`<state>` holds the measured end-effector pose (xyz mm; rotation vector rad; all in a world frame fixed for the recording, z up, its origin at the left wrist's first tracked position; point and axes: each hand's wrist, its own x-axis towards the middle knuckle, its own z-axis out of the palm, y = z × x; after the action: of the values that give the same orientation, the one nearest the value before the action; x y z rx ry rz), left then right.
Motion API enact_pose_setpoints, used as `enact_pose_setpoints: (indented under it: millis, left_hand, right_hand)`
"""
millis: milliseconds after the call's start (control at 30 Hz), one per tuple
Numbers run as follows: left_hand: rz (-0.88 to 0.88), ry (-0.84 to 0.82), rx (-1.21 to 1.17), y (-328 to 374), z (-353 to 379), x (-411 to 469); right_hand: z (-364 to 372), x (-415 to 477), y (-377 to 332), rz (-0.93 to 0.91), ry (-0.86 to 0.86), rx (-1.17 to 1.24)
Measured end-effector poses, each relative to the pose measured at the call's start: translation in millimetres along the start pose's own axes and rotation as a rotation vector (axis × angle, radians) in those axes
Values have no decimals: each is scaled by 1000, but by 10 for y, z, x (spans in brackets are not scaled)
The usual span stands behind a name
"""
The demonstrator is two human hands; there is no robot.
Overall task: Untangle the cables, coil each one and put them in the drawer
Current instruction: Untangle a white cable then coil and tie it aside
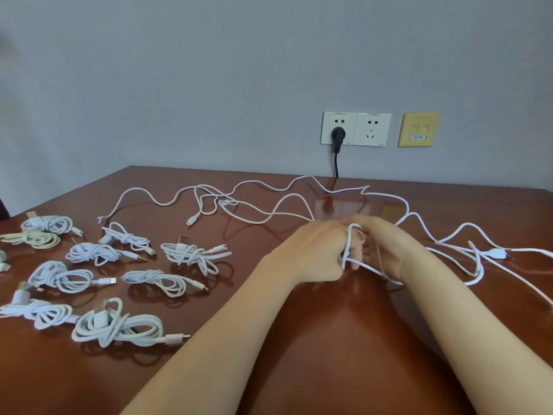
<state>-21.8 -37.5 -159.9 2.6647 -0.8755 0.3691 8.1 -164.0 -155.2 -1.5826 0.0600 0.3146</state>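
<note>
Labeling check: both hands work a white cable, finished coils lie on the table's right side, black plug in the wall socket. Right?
No. Head view: the finished coils lie on the table's left side. The left hand, right hand, white cable and black plug are as stated.

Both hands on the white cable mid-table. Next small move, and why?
Probably pull in a little more slack with the right hand and lay another turn onto the loop the left hand holds. The white cable has only a loop or so formed, and much cable trails loose across the table.
</note>
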Motion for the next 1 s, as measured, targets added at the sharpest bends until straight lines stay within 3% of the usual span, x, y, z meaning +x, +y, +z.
enact_pose_setpoints:
  millis: [100, 233, 300, 433, 500, 633, 700, 767, 867, 1000]
  left_hand:
    - [-24, 36, -57, -9, 17, 23]
    - [-181, 446, -281, -121, -13, 7]
    - [-290, 540, -256, -190, -25, 11]
    - [-466, 202, 108, -406, 63, -23]
    - [-534, 82, 164, -488, 110, -54]
    - [-643, 83, 174, -591, 105, -87]
    - [-661, 152, 159, -583, 74, -85]
    - [-662, 273, 104, -535, 41, -77]
    - [-611, 460, -83, -465, 8, -47]
    - [-587, 536, -586, -356, -46, 29]
  right_hand:
    - [9, 22, 17, -52, 28, 115]
    - [-12, 42, -18, -217, 62, 122]
    - [-2, -6, -41, -287, 31, 96]
    - [44, -52, -75, -328, 11, 193]
    - [49, -70, -109, -328, 53, 324]
    - [-51, -97, -186, -409, 329, 507]
    - [-106, -73, -164, -382, 528, 402]
    - [-130, -21, -113, -334, 635, 92]
    - [-82, 32, 15, -339, 594, -510]
    - [76, -62, 13, -546, 477, -808]
